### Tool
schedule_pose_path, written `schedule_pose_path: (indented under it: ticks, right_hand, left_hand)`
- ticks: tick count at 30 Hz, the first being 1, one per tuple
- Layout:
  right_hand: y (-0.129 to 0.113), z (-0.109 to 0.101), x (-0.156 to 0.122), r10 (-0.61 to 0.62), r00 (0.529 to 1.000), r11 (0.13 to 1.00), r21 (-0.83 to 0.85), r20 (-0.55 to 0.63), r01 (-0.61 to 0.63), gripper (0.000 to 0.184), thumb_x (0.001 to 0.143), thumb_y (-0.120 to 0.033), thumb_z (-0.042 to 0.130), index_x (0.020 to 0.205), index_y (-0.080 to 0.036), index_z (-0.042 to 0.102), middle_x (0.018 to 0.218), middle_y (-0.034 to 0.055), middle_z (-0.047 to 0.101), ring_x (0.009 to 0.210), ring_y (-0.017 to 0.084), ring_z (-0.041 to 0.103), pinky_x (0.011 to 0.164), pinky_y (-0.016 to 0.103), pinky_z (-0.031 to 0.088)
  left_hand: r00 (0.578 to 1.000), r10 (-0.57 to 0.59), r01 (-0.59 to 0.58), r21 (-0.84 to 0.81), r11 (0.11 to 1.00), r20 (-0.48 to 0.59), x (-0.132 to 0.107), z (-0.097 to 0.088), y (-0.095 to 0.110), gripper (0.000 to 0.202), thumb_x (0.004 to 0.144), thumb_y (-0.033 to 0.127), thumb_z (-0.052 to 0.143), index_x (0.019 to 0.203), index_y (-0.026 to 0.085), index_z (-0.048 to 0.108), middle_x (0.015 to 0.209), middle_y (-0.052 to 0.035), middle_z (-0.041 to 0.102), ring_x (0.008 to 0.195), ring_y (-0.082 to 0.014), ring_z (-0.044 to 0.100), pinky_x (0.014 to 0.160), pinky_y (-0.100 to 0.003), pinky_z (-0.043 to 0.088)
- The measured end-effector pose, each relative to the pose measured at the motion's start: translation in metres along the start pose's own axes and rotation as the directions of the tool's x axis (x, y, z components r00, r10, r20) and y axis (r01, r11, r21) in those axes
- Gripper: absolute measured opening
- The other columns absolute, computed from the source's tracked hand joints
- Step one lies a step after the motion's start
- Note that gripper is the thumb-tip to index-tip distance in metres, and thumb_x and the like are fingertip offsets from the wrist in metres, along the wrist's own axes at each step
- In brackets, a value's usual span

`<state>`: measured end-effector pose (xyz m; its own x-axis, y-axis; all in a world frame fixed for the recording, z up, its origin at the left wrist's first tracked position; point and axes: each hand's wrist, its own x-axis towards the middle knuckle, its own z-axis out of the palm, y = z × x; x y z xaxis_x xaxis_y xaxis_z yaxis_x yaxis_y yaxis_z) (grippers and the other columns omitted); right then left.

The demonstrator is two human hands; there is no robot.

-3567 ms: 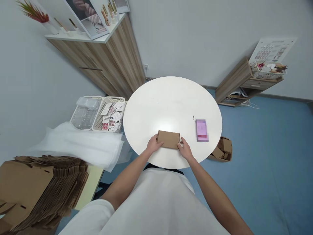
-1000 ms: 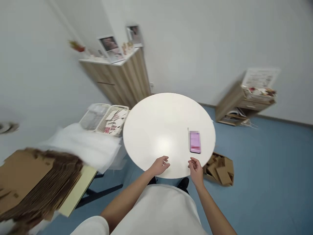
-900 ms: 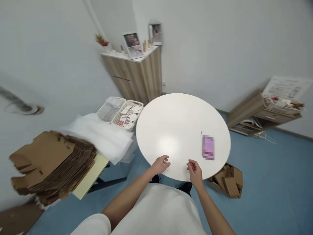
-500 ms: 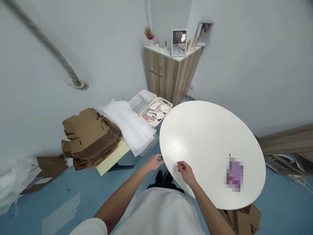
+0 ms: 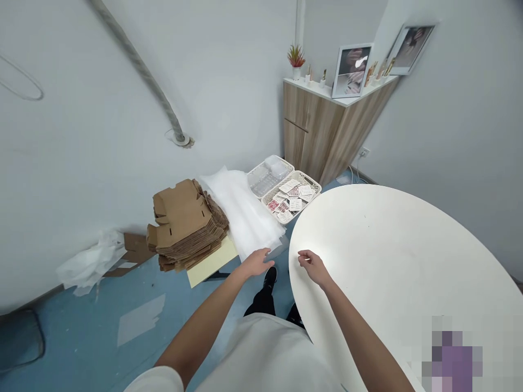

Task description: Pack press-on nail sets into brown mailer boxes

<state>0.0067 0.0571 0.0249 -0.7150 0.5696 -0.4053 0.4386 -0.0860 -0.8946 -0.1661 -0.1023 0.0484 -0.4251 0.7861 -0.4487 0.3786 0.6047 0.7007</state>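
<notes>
Holding my right hand (image 5: 314, 265) half-curled over the table (image 5: 379, 239), I have my left hand (image 5: 256, 262) loosely spread near the white sheets (image 5: 244, 209). Beside these lies the cardboard stack (image 5: 184, 212); two baskets (image 5: 303, 176) sit farther back.

Pale grey walls (image 5: 229, 81) rise behind a wood-grain cabinet (image 5: 314, 128) whose white top bears a small potted plant (image 5: 296, 57) and a framed picture (image 5: 352, 71). A grey pipe (image 5: 143, 68) slants down on the left, while a socket (image 5: 363, 153) sits low beside the cabinet. Light glares softly off a white, curved-edged desk (image 5: 408, 239) above the blue floor (image 5: 93, 332).
</notes>
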Motion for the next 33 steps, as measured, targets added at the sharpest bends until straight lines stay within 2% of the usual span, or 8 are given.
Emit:
schedule_pose_path:
  ticks: [3, 6, 12, 15, 19, 24, 29, 33]
  right_hand:
    - [-0.011, 0.008, 0.026, -0.008, 1.0, 1.0, 0.007, -0.029, 0.008, 0.028, 0.067, -0.039, 0.053, 0.089, -0.023, 0.06, 0.084, 0.0016, 0.062, 0.068, 0.014, 0.056, 0.067, 0.032, 0.044]
    - [-0.021, 0.019, 0.052, -0.011, 0.997, 1.0, 0.027, -0.074, 0.014, 0.028, 0.066, -0.038, 0.054, 0.089, -0.022, 0.06, 0.082, 0.0015, 0.062, 0.068, 0.015, 0.056, 0.065, 0.032, 0.044]
    - [-0.044, 0.041, 0.104, 0.038, 0.988, 0.999, 0.03, -0.153, -0.034, 0.027, 0.065, -0.034, 0.054, 0.088, -0.022, 0.06, 0.085, 0.0022, 0.063, 0.075, 0.016, 0.056, 0.069, 0.032, 0.044]
    - [-0.05, 0.049, 0.128, 0.116, 0.973, 0.993, 0.02, -0.198, -0.115, 0.03, 0.065, -0.033, 0.054, 0.092, -0.021, 0.059, 0.086, 0.0032, 0.062, 0.078, 0.017, 0.056, 0.073, 0.033, 0.043]
    - [-0.048, 0.062, 0.153, 0.196, 0.952, 0.981, 0.037, -0.233, -0.193, 0.039, 0.066, -0.034, 0.054, 0.102, -0.02, 0.056, 0.1, 0.0066, 0.059, 0.093, 0.02, 0.054, 0.08, 0.034, 0.041]
    - [-0.041, 0.073, 0.171, 0.239, 0.935, 0.971, 0.074, -0.26, -0.228, 0.048, 0.065, -0.034, 0.056, 0.11, -0.019, 0.052, 0.117, 0.0087, 0.051, 0.105, 0.023, 0.048, 0.086, 0.036, 0.037]
    - [-0.04, 0.074, 0.185, 0.313, 0.91, 0.948, 0.145, -0.273, -0.283, 0.046, 0.063, -0.031, 0.057, 0.108, -0.017, 0.053, 0.112, 0.008, 0.054, 0.104, 0.021, 0.049, 0.087, 0.034, 0.038]
    - [-0.041, 0.079, 0.199, 0.351, 0.857, 0.936, 0.177, -0.376, -0.305, 0.045, 0.062, -0.026, 0.056, 0.106, -0.016, 0.054, 0.102, 0.007, 0.059, 0.094, 0.019, 0.054, 0.08, 0.031, 0.042]
  left_hand:
    - [0.995, 0.075, -0.077, -0.026, 0.997, -0.068, 0.031, -0.017, 0.004, 0.051, 0.07, 0.047, 0.052, 0.113, 0.019, 0.049, 0.109, -0.0098, 0.057, 0.089, -0.0224, 0.057, 0.073, -0.031, 0.044]
    - [0.983, 0.162, -0.164, -0.016, 0.986, -0.088, 0.07, -0.036, 0.01, 0.046, 0.073, 0.043, 0.051, 0.112, 0.019, 0.05, 0.107, -0.0089, 0.057, 0.088, -0.0212, 0.057, 0.073, -0.031, 0.044]
    - [0.962, 0.272, -0.269, 0.118, 0.956, -0.004, 0.148, -0.071, 0.017, 0.042, 0.074, 0.037, 0.051, 0.112, 0.018, 0.049, 0.108, -0.008, 0.056, 0.087, -0.0202, 0.056, 0.078, -0.032, 0.043]
    - [0.956, 0.291, -0.293, 0.163, 0.942, 0.037, 0.183, -0.077, 0.016, 0.038, 0.074, 0.03, 0.052, 0.11, 0.018, 0.049, 0.106, -0.0077, 0.056, 0.088, -0.0208, 0.055, 0.081, -0.033, 0.041]
    - [0.947, 0.306, -0.321, 0.231, 0.918, 0.097, 0.221, -0.074, 0.013, 0.03, 0.073, 0.023, 0.051, 0.103, 0.018, 0.054, 0.096, -0.0076, 0.059, 0.095, -0.0232, 0.052, 0.085, -0.034, 0.038]
    - [0.936, 0.322, -0.349, 0.265, 0.899, 0.142, 0.248, -0.062, 0.007, 0.034, 0.071, 0.02, 0.054, 0.105, 0.015, 0.052, 0.104, -0.0105, 0.056, 0.102, -0.0243, 0.049, 0.087, -0.034, 0.036]
    - [0.948, 0.278, -0.313, 0.288, 0.905, 0.155, 0.259, -0.062, 0.0, 0.042, 0.073, 0.013, 0.049, 0.115, 0.016, 0.046, 0.111, -0.0089, 0.055, 0.103, -0.0207, 0.05, 0.087, -0.03, 0.037]
    - [0.967, 0.19, -0.235, 0.297, 0.926, 0.17, 0.264, -0.066, -0.004, 0.043, 0.076, 0.011, 0.045, 0.118, 0.02, 0.043, 0.111, -0.0049, 0.056, 0.095, -0.0162, 0.054, 0.081, -0.026, 0.04]
